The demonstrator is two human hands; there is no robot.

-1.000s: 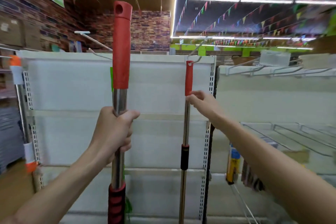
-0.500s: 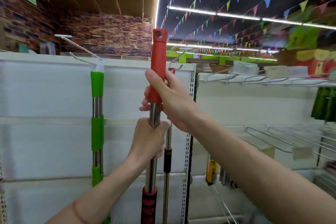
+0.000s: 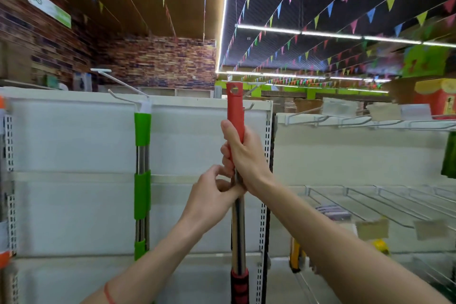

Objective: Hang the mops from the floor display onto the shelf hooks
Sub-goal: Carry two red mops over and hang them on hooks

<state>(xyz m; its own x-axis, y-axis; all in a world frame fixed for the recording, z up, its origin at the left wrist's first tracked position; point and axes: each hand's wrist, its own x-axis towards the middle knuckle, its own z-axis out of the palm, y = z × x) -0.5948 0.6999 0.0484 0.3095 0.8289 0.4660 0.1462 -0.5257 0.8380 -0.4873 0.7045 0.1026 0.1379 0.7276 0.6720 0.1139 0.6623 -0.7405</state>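
- Red plastic caps the top of the mop handle (image 3: 235,111) the person holds upright at the centre of the view, near the white shelf panel (image 3: 74,143); a hanging hole shows at its very top.
- Right hand (image 3: 243,155) wraps closed around the lower end of the red grip, fingers curled round it and thumb lying up along it.
- Left hand (image 3: 212,198) sits just below, closed round the steel shaft where the red sleeve ends, touching the right hand.
- A wire hook (image 3: 249,107) juts from the top of the panel just right of the red cap; the hole looks level with it or slightly above, but whether the hook has entered the hole cannot be told.
- To the left, a green-handled mop (image 3: 142,180) already hangs from another hook (image 3: 128,99) at the panel's top edge, so at least one mop is judged done.
- At the far left edge an orange-tipped handle (image 3: 3,106) is partly visible; whether it hangs cannot be told.
- The red mop's head is out of view below, as is the floor display, so how many mops remain cannot be judged.
- Likely remaining for this one: slide the hole over the hook, then let go.
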